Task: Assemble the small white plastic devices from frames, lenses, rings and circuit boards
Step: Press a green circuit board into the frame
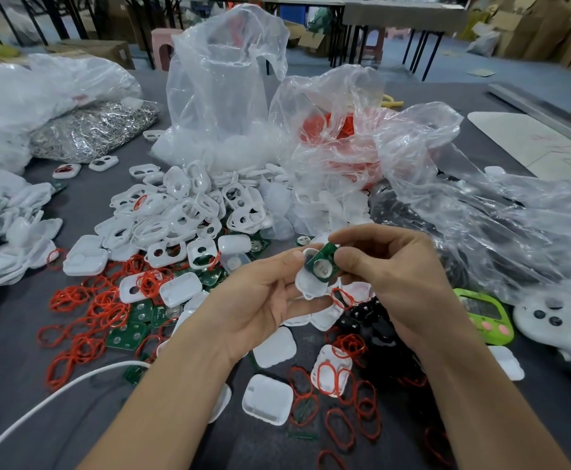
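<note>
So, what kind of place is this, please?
Probably a small assembly workshop: big plastic bags of parts, a heap of white frames on the worktable, cardboard boxes stacked behind.

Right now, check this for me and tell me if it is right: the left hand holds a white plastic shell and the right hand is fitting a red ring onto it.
One detail is wrong. The right hand pinches a green circuit board, not a red ring, against the white plastic shell held in the left hand. The head view shows this; the red rings lie loose on the table.
</note>
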The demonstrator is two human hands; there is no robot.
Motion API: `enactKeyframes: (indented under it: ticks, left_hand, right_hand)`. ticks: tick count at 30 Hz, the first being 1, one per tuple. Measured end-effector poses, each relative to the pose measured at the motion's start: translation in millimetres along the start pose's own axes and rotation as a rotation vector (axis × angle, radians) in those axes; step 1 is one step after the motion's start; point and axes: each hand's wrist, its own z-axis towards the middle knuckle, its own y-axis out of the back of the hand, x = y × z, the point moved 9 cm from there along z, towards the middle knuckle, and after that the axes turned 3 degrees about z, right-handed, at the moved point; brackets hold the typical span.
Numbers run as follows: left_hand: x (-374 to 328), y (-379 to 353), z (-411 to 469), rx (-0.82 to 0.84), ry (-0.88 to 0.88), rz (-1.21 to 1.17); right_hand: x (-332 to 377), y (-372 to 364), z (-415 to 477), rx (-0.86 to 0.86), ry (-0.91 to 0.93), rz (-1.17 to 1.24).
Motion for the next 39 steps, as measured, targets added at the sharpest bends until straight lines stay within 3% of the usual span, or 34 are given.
enactKeyframes:
  ticks: [13,39]
  left_hand:
    - [3,2,1,0.014,0.002,0.007]
    - [6,-2,2,0.023,0.004,-0.032]
  right_hand:
    - [8,-12,-2,0.082,0.097,-0.099]
    - [14,-8,-7,-0.064,0.264,-0.479]
